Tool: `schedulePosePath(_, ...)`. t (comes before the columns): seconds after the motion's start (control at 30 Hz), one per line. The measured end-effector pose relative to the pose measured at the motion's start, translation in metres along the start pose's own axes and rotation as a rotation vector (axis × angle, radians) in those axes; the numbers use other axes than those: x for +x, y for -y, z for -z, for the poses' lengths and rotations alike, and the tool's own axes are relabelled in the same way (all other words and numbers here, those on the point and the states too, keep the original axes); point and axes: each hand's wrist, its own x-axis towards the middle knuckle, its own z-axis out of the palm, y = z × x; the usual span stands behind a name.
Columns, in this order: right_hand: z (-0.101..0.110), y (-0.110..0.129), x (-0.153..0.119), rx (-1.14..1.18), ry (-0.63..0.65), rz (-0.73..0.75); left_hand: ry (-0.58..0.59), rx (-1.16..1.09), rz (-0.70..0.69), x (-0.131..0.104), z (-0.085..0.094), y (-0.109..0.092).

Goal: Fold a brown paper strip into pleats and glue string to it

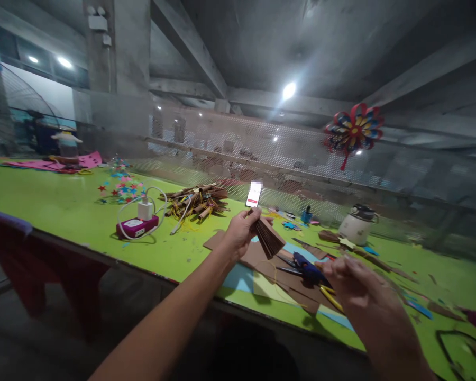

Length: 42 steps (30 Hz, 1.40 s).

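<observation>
My left hand (241, 233) is closed on a pleated brown paper fan (270, 238), its folds spreading down and to the right. My right hand (359, 283) is at the lower right, fingers curled together; whatever they may hold is blurred. Just beyond it lies a dark blue tool (308, 269), its kind unclear, with a yellow looped handle (331, 299) beside it. Under both hands are brown cardboard sheets (256, 259) and pale blue and yellow paper (238, 278). A thin yellow string (275, 275) trails over the sheets.
Behind the left hand stands a lit phone (254, 194). Further left are a pile of brown paper rolls (198, 201), a purple power strip (137, 226) with a white cable, and star decorations (125, 188). A white kettle (356, 225) stands right on the green table (158, 256).
</observation>
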Motion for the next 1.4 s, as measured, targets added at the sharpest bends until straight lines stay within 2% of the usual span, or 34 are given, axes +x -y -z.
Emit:
schedulePosePath(0.1, -0.006, 0.0, 0.001, 0.108, 0.002, -0.112, -0.021, -0.036, 0.022, -0.008, -0.009, -0.002)
schedulePosePath(0.17, -0.013, -0.005, -0.001, -0.007, 0.024, -0.192, -0.074, -0.06, 0.029, -0.014, -0.016, -0.001)
schedulePosePath(0.23, -0.019, -0.01, -0.001, -0.18, 0.069, -0.183, -0.109, -0.074, 0.034, -0.019, -0.023, 0.002)
schedulePosePath(0.3, -0.022, -0.013, -0.001, -0.377, 0.079, -0.032, -0.111, -0.069, 0.04, -0.023, -0.028, 0.006)
schedulePosePath(0.4, -0.022, -0.012, 0.0, -0.679, 0.07, 0.322, -0.116, -0.054, 0.044, -0.027, -0.035, 0.012)
schedulePosePath(0.5, -0.02, -0.009, 0.001, -0.862, 0.165, 0.563, -0.151, -0.047, 0.038, -0.032, -0.043, 0.016)
schedulePosePath(0.6, -0.018, -0.007, 0.001, -0.952, 0.271, 0.64, -0.188, -0.039, 0.023, -0.037, -0.049, 0.017)
schedulePosePath(0.8, -0.019, -0.003, 0.002, -1.058, 0.306, 0.765, -0.215, -0.01, 0.054, -0.041, -0.048, 0.02)
schedulePosePath(1.0, -0.025, 0.0, 0.0, -1.155, 0.458, 0.796, -0.284, 0.061, 0.043, -0.038, -0.041, 0.023)
schedulePosePath(1.23, -0.03, -0.01, -0.003, -1.218, 0.397, 0.764, -0.341, 0.087, 0.078, -0.039, -0.038, 0.029)
schedulePosePath(1.4, -0.025, -0.016, 0.001, -1.142, 0.382, 0.76, -0.263, 0.091, 0.099, -0.042, -0.031, 0.035)
